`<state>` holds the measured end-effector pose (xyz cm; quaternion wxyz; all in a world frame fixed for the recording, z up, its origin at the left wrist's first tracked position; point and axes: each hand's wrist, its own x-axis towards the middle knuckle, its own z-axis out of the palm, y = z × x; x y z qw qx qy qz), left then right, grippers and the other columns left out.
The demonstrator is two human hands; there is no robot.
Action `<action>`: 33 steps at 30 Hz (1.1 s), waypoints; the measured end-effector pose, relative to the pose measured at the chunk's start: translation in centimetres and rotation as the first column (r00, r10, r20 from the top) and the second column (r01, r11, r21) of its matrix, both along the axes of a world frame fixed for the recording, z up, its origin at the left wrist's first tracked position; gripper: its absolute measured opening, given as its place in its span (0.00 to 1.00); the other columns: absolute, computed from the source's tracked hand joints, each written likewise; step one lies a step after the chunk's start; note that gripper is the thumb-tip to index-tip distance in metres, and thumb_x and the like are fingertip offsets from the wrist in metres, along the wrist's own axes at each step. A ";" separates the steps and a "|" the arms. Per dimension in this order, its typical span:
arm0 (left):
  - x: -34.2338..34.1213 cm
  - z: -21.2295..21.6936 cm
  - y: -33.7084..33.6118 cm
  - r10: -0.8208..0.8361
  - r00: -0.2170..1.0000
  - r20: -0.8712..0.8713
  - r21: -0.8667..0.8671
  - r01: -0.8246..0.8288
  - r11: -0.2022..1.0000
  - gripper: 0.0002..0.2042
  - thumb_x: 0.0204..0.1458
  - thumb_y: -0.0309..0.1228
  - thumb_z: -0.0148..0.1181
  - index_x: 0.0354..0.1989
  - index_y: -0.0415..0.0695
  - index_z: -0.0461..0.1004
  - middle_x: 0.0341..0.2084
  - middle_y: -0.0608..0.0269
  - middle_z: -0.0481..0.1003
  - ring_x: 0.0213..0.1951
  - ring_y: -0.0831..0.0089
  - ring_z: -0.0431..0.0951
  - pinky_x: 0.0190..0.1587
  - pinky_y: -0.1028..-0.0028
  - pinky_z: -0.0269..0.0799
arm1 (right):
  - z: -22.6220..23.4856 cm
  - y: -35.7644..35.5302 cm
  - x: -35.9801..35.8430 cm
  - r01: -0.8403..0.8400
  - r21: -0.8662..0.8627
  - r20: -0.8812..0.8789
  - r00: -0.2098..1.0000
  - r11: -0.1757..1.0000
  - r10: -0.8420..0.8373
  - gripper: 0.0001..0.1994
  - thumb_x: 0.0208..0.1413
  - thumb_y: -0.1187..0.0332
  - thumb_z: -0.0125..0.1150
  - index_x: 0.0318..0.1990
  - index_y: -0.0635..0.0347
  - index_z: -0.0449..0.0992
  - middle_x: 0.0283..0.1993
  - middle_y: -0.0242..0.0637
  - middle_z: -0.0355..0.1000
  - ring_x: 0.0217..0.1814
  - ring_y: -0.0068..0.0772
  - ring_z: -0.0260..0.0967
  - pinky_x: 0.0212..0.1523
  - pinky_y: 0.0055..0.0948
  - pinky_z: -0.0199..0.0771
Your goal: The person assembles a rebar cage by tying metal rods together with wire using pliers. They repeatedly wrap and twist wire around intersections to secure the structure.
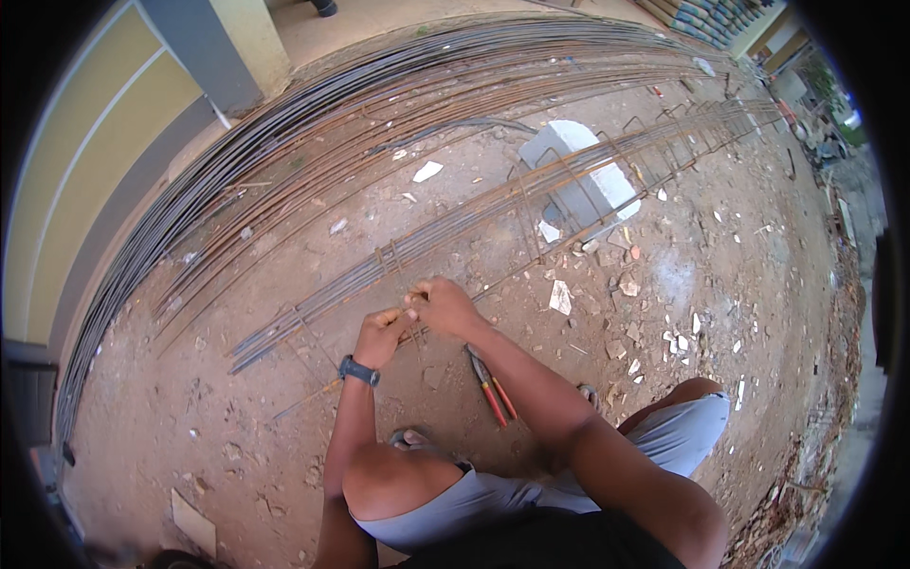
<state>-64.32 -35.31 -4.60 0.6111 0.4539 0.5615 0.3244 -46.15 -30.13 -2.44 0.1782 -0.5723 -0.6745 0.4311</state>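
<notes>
A long rebar cage (531, 185) of thin rusty bars and bent stirrups runs from the lower left to the upper right. My left hand (382, 337), with a dark watch on the wrist, is pinched closed over the cage's near bar. Just right of it, my right hand (445, 305) is closed too, its fingertips meeting those of the left. Whatever lies between the fingers is too small to make out. Pincers (492, 387) with red and yellow handles lie on the ground below my right forearm.
A pale concrete block (559, 142) sits beneath the cage. Beyond it, long loose steel bars (284, 123) curve along a yellow and grey wall (104, 142). White broken tile pieces (560, 297) and rubble are scattered over the dirt, mostly to the right. Stacked bags (706, 19) stand far right.
</notes>
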 end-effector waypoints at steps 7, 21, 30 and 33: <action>-2.2 1.7 -1.9 0.390 0.917 -0.081 -0.083 -0.397 0.914 0.15 0.58 0.41 0.66 0.32 0.39 0.82 0.22 0.66 0.78 0.23 0.81 0.77 0.26 0.78 0.72 | 2.3 3.3 5.7 0.030 0.070 0.091 0.995 0.997 -0.036 0.12 0.60 0.62 0.60 0.43 0.60 0.82 0.39 0.53 0.78 0.45 0.56 0.77 0.47 0.47 0.74; 9.2 3.7 0.3 0.138 0.827 -0.545 0.609 0.277 0.743 0.18 0.51 0.38 0.70 0.44 0.41 0.73 0.38 0.48 0.78 0.43 0.49 0.80 0.41 0.58 0.74 | 0.1 5.8 7.1 -0.060 0.133 0.064 0.997 0.989 0.052 0.12 0.59 0.61 0.61 0.41 0.58 0.82 0.41 0.52 0.78 0.46 0.56 0.76 0.46 0.48 0.75; 12.0 0.8 1.6 0.142 0.897 -0.419 0.689 0.212 0.693 0.10 0.51 0.33 0.70 0.35 0.43 0.78 0.32 0.51 0.79 0.32 0.50 0.81 0.33 0.60 0.76 | 2.0 4.4 7.6 0.052 0.113 0.124 0.990 0.992 -0.066 0.14 0.61 0.57 0.59 0.43 0.58 0.80 0.42 0.51 0.78 0.46 0.56 0.76 0.47 0.48 0.74; 11.9 1.5 1.2 0.167 0.903 -0.396 0.661 0.154 0.735 0.09 0.50 0.31 0.70 0.36 0.43 0.78 0.31 0.52 0.79 0.32 0.51 0.82 0.33 0.61 0.77 | 5.3 0.6 9.7 0.346 0.242 -0.057 0.938 0.906 -0.343 0.16 0.67 0.56 0.52 0.48 0.60 0.74 0.38 0.52 0.77 0.42 0.55 0.76 0.44 0.48 0.73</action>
